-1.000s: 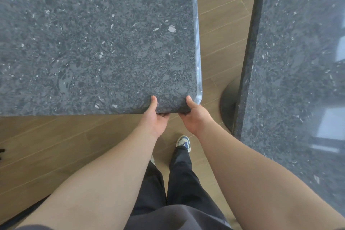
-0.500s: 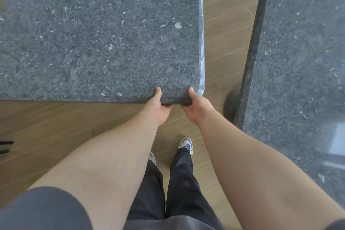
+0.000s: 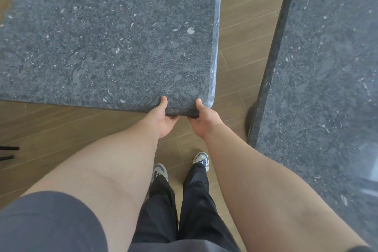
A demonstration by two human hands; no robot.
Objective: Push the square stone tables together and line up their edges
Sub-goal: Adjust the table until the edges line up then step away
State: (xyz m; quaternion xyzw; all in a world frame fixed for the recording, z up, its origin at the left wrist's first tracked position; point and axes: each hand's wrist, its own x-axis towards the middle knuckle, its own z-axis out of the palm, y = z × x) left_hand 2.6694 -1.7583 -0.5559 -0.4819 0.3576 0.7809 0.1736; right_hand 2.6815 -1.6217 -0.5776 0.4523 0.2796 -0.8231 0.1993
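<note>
left table (image 3: 106,37): speckled dark stone, rounded corner, upper left | left hand (image 3: 163,120) and right hand (image 3: 204,121): both grip its near edge, thumbs on top | right table (image 3: 327,80): same stone, right side, apart across wooden floor (image 3: 241,32)

Single head cam, looks steeply down at left stone table (image 3: 106,32), close above its near edge; wood floor (image 3: 241,32) right of it.

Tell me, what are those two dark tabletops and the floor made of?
The held table and the second table look like polished dark grey stone, perhaps granite: speckled grain, pale flecks, glossy edges. The floor looks like matte brown wood planks, possibly laminate; seams and grain show.
</note>
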